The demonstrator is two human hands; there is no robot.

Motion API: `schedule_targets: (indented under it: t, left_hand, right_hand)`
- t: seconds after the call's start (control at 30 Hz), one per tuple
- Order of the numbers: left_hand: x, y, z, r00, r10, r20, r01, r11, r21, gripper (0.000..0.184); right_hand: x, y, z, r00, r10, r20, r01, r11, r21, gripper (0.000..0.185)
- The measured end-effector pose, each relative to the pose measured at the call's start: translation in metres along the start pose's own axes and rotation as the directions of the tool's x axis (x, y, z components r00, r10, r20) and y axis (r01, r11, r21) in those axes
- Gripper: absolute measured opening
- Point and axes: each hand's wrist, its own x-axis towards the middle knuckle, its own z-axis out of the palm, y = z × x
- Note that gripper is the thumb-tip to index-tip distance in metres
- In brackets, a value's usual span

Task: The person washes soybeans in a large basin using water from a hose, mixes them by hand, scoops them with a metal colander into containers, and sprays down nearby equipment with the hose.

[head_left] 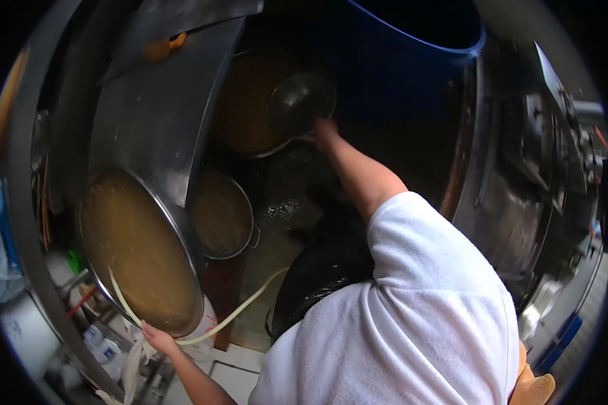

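Note:
At the lower left, my left hand (pixel 159 337) grips a pale hose (pixel 244 305) against the rim of a large metal pot (pixel 194 291). One end of the hose dips into the cloudy yellowish-brown liquid (pixel 132 250) in that pot. My right hand (pixel 325 131) reaches forward, closed at the near edge of a round metal bowl (pixel 302 101). That bowl is over or beside another wide pot (pixel 253 155) with brownish-orange contents; darkness hides whether they touch. Shadow and blur obscure the right fingers.
A smaller pot (pixel 224 219) of brownish liquid stands low between the two wide ones. At the back is a big blue barrel (pixel 412 74). A steel counter (pixel 148 128) holding an orange-handled tool (pixel 172 46) runs along the left. Metal kitchen equipment (pixel 507 216) lines the right.

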Motion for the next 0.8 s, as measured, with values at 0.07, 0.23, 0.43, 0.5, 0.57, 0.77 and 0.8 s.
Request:
schedule_targets:
  t: [0.07, 0.23, 0.43, 0.5, 0.57, 0.77, 0.8]
  left_hand:
    - [0.011, 0.015, 0.006, 1.000, -0.011, 0.016, 0.011, 1.000, -0.027, 0.059]
    - [-0.002, 0.022, 0.001, 0.976, -0.194, 0.096, 0.212, 0.947, -0.240, 0.056]
    - [-0.013, 0.045, -0.002, 0.954, -0.240, 0.181, 0.274, 0.941, -0.197, 0.055]
    - [-0.014, 0.038, 0.001, 0.960, -0.225, 0.168, 0.260, 0.938, -0.228, 0.058]
    - [-0.028, 0.041, 0.000, 0.965, -0.202, 0.165, 0.244, 0.923, -0.298, 0.060]
    - [-0.113, 0.083, -0.023, 0.977, -0.161, 0.140, 0.201, 0.915, -0.350, 0.059]
    - [-0.123, 0.077, -0.024, 0.979, -0.156, 0.132, 0.197, 0.892, -0.407, 0.058]
  right_hand:
    - [-0.036, 0.024, -0.053, 0.993, 0.060, 0.102, -0.063, 0.998, 0.025, 0.042]
    - [-0.122, 0.044, -0.130, 0.968, 0.173, 0.182, -0.173, 0.985, -0.016, 0.039]
    - [-0.186, -0.002, -0.131, 0.946, 0.054, 0.318, 0.010, 0.981, -0.194, 0.047]
    - [-0.197, -0.018, -0.110, 0.935, -0.007, 0.355, 0.092, 0.970, -0.223, 0.046]
    - [-0.207, -0.034, -0.088, 0.919, -0.089, 0.384, 0.196, 0.949, -0.248, 0.046]
    - [-0.252, -0.059, 0.000, 0.854, -0.165, 0.494, 0.281, 0.945, -0.169, 0.052]
    - [-0.258, -0.060, 0.013, 0.848, -0.176, 0.500, 0.287, 0.945, -0.154, 0.048]
